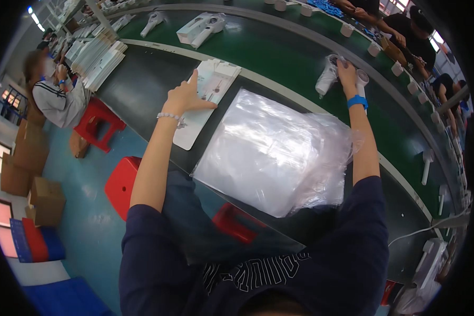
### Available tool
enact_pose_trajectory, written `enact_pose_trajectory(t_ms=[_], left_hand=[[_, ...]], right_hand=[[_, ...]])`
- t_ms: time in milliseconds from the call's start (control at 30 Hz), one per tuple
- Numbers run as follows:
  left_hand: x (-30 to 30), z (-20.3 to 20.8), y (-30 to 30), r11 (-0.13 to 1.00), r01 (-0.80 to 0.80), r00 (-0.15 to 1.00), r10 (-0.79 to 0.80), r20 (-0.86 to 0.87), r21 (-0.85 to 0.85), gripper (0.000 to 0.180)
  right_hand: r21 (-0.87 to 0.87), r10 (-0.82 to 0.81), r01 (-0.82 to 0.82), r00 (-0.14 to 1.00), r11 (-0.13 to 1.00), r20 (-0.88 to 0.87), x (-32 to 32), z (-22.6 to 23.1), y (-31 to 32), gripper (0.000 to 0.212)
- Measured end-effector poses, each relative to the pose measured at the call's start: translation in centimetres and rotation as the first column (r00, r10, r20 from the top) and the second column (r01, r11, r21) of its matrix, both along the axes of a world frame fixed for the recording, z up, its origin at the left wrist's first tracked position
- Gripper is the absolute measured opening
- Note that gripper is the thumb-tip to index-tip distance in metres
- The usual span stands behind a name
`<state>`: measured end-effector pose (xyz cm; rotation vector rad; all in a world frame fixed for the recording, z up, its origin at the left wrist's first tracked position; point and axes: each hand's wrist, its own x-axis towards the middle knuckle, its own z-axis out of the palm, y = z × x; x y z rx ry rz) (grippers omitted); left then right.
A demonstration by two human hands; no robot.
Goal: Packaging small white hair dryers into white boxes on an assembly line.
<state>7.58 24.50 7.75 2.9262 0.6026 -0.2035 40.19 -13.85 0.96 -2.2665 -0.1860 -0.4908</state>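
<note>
My left hand (187, 99) lies on a flat white printed carton (208, 89) on the dark table, its thumb and index finger stretched apart. Out on the green conveyor belt, my right hand (346, 75) has its fingers curled over a white handheld device (327, 78) with a rounded head, which seems wrapped in clear plastic. A second white device (362, 79) with a round head is just right of that hand, partly hidden by it. Between my arms rests a thick stack of clear plastic bags (258, 150), its right side crumpled near my right forearm.
More white devices (209, 30) lie up the belt, one beside an opened box. Flat cartons (97, 58) are piled at the table's far left, near a seated person (58, 95). Red stools (122, 184) stand left of me. Several people work across the belt.
</note>
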Motion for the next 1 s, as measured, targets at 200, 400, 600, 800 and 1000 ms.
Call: enact_pose_trajectory(t_ms=[200, 400, 600, 800, 1000], left_hand=[[-0.2, 0.4, 0.6, 0.998, -0.004, 0.998, 0.000, 0.058, 0.063, 0.126], [-1.0, 2.9, -3.3, 0.968, 0.142, 0.793, -0.236, 0.562, 0.207, 0.115], [-1.9, 5.7, -10.0, 0.902, 0.417, 0.420, -0.303, 0.856, 0.114, 0.090], [-2.3, 5.1, -9.9, 0.831, 0.556, 0.382, -0.254, 0.889, -0.002, 0.048], [-2.7, 4.8, -12.8, 0.796, 0.602, 0.387, -0.213, 0.897, -0.070, 0.040]], right_hand=[[-0.134, -0.077, 0.121, 0.952, 0.984, 0.296, -2.9, 2.0, 0.5, 0.056], [0.163, 0.359, -0.390, 0.914, 0.906, 0.189, -14.9, 8.9, 3.2, 0.048], [0.428, 0.860, -0.797, 0.503, 0.426, 0.080, -22.6, 13.7, 4.7, 0.079], [0.467, 0.898, -0.825, 0.420, 0.319, 0.130, -25.3, 13.6, 5.1, 0.095], [0.685, 0.710, -0.623, 0.670, 0.379, 0.216, -28.3, 13.6, 7.2, 0.088]])
